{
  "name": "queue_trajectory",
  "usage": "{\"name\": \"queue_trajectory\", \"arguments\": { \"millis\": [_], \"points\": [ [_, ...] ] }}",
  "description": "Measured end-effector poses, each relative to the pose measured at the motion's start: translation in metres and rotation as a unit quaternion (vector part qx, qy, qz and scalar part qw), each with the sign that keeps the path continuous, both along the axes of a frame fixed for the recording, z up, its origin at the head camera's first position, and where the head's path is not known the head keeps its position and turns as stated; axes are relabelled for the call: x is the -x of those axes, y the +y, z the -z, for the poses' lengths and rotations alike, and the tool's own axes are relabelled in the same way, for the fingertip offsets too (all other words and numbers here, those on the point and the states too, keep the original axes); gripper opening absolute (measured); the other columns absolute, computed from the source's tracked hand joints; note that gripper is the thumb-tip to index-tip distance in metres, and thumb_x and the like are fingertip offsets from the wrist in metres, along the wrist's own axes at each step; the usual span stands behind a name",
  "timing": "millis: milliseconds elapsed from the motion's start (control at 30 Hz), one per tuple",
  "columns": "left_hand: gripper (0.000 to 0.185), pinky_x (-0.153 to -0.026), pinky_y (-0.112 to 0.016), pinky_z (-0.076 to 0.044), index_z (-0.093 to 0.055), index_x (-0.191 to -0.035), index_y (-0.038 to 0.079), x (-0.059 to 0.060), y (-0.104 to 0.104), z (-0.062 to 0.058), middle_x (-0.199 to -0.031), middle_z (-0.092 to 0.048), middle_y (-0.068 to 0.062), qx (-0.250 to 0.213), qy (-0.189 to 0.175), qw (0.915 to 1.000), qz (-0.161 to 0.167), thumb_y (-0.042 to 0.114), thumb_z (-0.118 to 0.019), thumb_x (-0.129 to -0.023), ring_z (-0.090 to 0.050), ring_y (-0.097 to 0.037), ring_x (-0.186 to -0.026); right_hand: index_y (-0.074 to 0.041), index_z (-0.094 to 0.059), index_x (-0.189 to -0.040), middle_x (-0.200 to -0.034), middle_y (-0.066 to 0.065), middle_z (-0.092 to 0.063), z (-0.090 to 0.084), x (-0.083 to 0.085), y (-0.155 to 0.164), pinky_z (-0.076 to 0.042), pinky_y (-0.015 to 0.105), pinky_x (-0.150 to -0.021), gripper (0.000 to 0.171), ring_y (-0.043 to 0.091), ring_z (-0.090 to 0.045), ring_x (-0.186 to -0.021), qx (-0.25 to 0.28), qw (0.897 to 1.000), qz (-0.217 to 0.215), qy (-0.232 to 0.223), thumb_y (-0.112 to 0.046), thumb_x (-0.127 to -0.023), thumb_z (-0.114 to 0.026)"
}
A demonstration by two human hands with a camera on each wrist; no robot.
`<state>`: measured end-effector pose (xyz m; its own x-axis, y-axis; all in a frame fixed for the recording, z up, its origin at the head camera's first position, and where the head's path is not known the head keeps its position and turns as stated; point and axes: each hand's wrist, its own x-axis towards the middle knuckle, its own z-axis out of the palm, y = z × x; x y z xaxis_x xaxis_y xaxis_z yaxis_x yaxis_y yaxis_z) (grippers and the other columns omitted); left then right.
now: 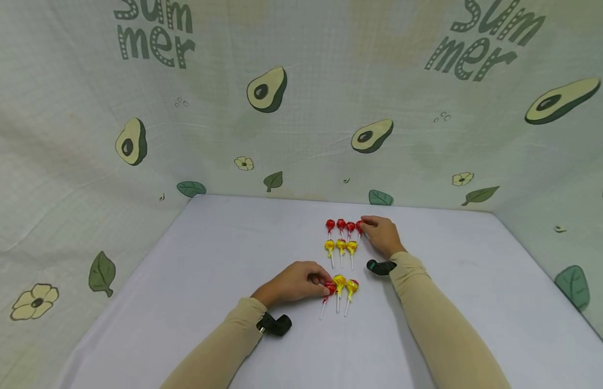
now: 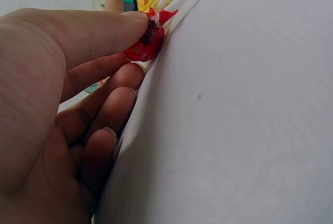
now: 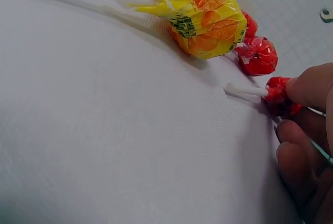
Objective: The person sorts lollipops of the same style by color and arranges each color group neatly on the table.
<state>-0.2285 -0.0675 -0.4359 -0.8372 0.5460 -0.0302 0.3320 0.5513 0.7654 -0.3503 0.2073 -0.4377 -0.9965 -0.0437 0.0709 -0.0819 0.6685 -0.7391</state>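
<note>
Presently, lollipops are being arranged in rows on the white-clothed desk (image 1: 209, 259). The left hand (image 1: 294, 282) pinches a red foil-wrapped lollipop (image 1: 329, 288) near the front edge; the right hand (image 1: 383, 235) pinches another red wrapped lollipop (image 3: 279, 97) toward the back edge. Next, each likely needs aligning.

One high view, two low close ones

The head camera looks forward and down over the table (image 1: 223, 259); each wrist camera sits at cloth level, close behind its fingers, sharing the lollipops (image 1: 341, 246) with the head view.
</note>
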Motion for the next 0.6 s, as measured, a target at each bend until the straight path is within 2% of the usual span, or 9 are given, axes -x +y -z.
{"name": "queue_trajectory", "arguments": {
  "millis": [100,300,600],
  "points": [
    [0.015,-0.077,-0.027,-0.047,-0.074,-0.102,0.032,0.0009,-0.0004,0.0009,-0.093,-0.064,0.016,-0.002,0.001,1.0,0.001,0.037,-0.077,-0.089,-0.057,-0.007,-0.088,-0.008,-0.059,-0.14,-0.138,0.014,-0.059,-0.0006,-0.0004,0.0008,-0.041,0.049,-0.106,0.043,0.033,-0.052,-0.128,0.008,1.0,0.001,-0.003,-0.03,-0.103,-0.055],
    [0.015,-0.078,-0.027,-0.047,-0.073,-0.102,0.033,0.0024,-0.0009,0.0023,-0.093,-0.064,0.016,-0.003,0.002,1.0,0.002,0.038,-0.077,-0.089,-0.057,-0.007,-0.088,-0.009,-0.056,-0.143,-0.14,0.015,-0.057,-0.0019,-0.002,0.0024,-0.054,0.041,-0.088,0.045,0.029,-0.06,-0.107,0.029,0.999,0.012,-0.021,-0.031,-0.104,-0.054],
    [0.015,-0.076,-0.027,-0.047,-0.074,-0.102,0.033,0.0017,0.0,0.0012,-0.093,-0.064,0.015,-0.002,0.004,1.0,0.002,0.038,-0.078,-0.089,-0.057,-0.008,-0.087,-0.009,-0.057,-0.141,-0.138,0.015,-0.058,-0.0028,-0.0051,0.0022,-0.054,0.039,-0.087,0.043,0.029,-0.06,-0.107,0.036,0.999,0.02,-0.023,-0.031,-0.104,-0.055]
  ]
}}
